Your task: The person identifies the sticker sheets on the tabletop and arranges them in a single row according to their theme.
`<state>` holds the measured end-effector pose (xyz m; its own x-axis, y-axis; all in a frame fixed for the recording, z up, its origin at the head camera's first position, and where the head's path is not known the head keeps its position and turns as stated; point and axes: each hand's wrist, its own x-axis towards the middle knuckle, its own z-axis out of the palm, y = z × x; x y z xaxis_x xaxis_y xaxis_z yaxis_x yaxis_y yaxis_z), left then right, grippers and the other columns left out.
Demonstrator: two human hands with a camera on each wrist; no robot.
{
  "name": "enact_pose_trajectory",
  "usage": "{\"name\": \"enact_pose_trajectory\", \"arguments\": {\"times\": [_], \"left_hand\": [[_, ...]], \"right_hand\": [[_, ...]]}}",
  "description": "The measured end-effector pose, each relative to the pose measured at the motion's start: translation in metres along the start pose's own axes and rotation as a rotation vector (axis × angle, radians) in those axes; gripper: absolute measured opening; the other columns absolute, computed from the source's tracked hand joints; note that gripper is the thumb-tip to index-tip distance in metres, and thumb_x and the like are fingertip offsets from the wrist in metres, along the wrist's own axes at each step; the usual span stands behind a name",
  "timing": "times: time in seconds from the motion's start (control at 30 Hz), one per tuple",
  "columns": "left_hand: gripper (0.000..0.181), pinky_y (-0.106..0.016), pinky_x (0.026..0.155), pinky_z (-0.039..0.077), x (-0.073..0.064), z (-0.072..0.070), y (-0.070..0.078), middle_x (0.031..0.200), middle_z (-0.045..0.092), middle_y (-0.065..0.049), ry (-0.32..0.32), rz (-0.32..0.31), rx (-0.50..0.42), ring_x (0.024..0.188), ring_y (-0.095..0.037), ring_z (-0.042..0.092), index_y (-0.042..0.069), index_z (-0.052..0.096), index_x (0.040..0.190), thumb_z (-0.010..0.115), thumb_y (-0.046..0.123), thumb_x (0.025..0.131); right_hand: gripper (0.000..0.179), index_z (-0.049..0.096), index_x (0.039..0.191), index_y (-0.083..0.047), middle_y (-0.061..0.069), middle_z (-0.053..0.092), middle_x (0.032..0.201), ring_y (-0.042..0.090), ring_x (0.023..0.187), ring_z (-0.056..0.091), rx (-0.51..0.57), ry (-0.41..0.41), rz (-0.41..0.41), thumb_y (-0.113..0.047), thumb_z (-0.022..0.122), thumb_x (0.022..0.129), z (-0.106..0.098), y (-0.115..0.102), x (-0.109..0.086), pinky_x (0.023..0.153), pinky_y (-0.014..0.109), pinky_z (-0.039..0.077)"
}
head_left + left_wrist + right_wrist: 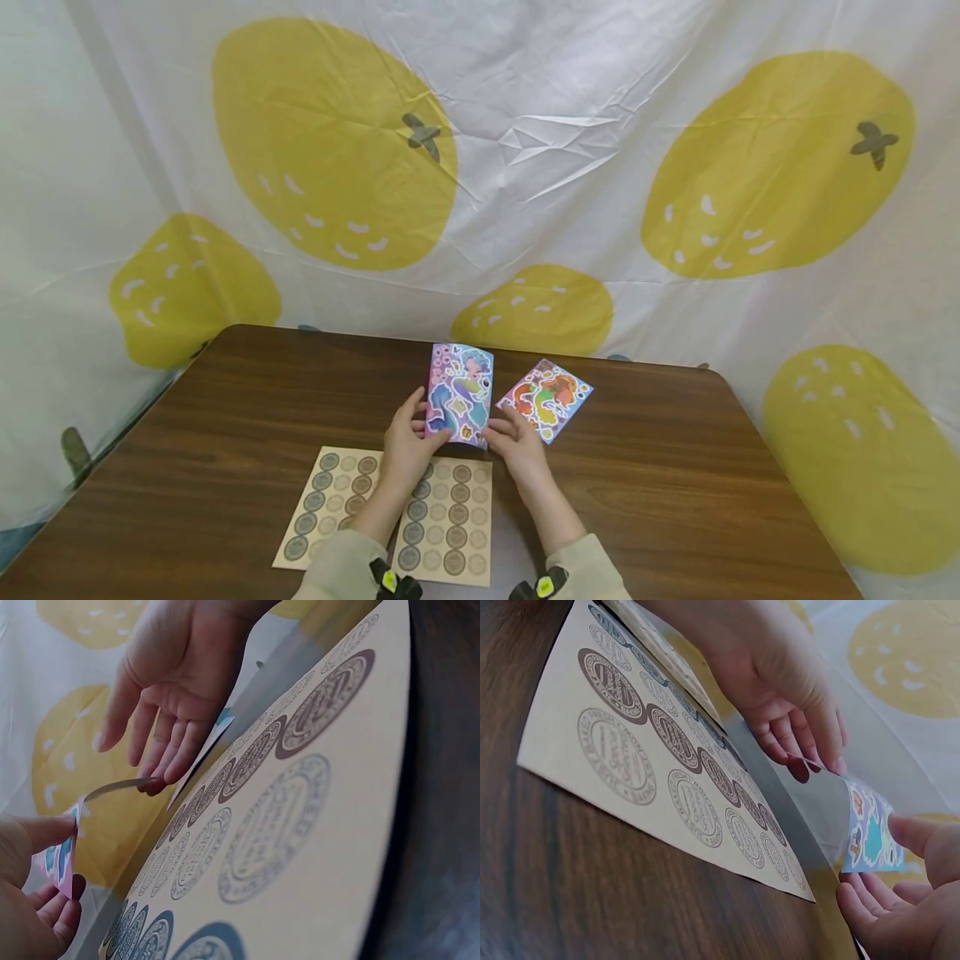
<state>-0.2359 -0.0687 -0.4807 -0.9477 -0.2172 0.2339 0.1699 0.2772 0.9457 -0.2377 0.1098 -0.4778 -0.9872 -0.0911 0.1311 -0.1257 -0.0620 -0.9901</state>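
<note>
Left hand (407, 450) pinches mermaid sticker sheet (462, 392) at lower left, over the table (660, 475); right hand (522, 450) loosely open at its lower right edge. Another sticker sheet (551, 398) lies right, label sheets (450, 521) nearer the person.

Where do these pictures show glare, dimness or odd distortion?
Head view: bright glare on the creased fabric backdrop; left wrist view: dimmer, the tabletop dark at right, the held sticker sheet steeply foreshortened; right wrist view: also dim, wood grain blurry, though some lettering on the seal-patterned sheet is readable.
</note>
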Motion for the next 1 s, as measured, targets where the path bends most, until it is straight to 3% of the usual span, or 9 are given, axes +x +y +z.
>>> {"name": "enact_pose_trajectory", "arguments": {"times": [0.17,0.33,0.5,0.67,0.83,1.0], "left_hand": [[0.078,-0.025,0.066,0.049,0.000,0.000,0.000,0.116,0.058,-0.013,0.004,0.009,0.030,0.083,-0.021,0.058,0.002,0.043,0.142,0.082,0.005,0.073],[0.079,-0.022,0.061,0.047,-0.001,0.001,0.001,0.112,0.058,-0.012,0.013,0.013,0.034,0.079,-0.019,0.056,0.001,0.044,0.141,0.082,0.004,0.072],[0.076,-0.020,0.057,0.046,-0.002,0.001,0.002,0.106,0.057,-0.010,0.000,-0.006,0.029,0.075,-0.017,0.055,0.002,0.045,0.141,0.081,0.004,0.074],[0.070,-0.021,0.055,0.046,-0.002,0.000,0.002,0.096,0.057,-0.008,-0.012,-0.013,0.031,0.071,-0.015,0.054,0.002,0.048,0.140,0.077,0.001,0.076],[0.069,-0.020,0.053,0.044,-0.001,0.001,0.002,0.088,0.056,-0.006,-0.027,-0.009,0.001,0.067,-0.013,0.051,0.003,0.051,0.138,0.076,-0.003,0.074],[0.068,-0.018,0.051,0.044,0.000,0.000,0.003,0.086,0.055,-0.008,-0.058,-0.006,-0.034,0.065,-0.013,0.050,0.000,0.051,0.136,0.075,-0.006,0.073]], "right_hand": [[0.064,0.032,0.140,0.014,0.028,0.061,0.106,0.016,0.082,0.064,-0.060,0.057,0.065,0.003,0.064,0.086,0.000,0.000,0.005,0.080,0.034,0.055],[0.065,0.035,0.140,0.012,0.018,0.061,0.091,0.012,0.070,0.061,-0.088,0.089,0.051,0.005,0.066,0.084,-0.001,-0.003,0.005,0.066,0.033,0.056],[0.064,0.043,0.138,0.009,0.007,0.056,0.079,0.009,0.061,0.053,-0.145,0.137,0.024,0.009,0.069,0.079,-0.003,-0.001,0.006,0.053,0.022,0.049],[0.067,0.047,0.136,0.006,0.006,0.053,0.074,0.009,0.064,0.048,-0.212,0.160,-0.002,0.011,0.072,0.074,-0.005,-0.002,0.006,0.052,0.016,0.043],[0.067,0.045,0.136,0.010,0.012,0.054,0.073,0.012,0.064,0.048,-0.224,0.123,-0.008,0.014,0.070,0.073,-0.005,-0.019,0.000,0.051,0.016,0.043],[0.071,0.047,0.137,0.004,0.009,0.056,0.073,0.014,0.064,0.050,-0.252,0.110,0.001,0.012,0.072,0.071,-0.010,-0.015,0.003,0.051,0.019,0.045]]}}
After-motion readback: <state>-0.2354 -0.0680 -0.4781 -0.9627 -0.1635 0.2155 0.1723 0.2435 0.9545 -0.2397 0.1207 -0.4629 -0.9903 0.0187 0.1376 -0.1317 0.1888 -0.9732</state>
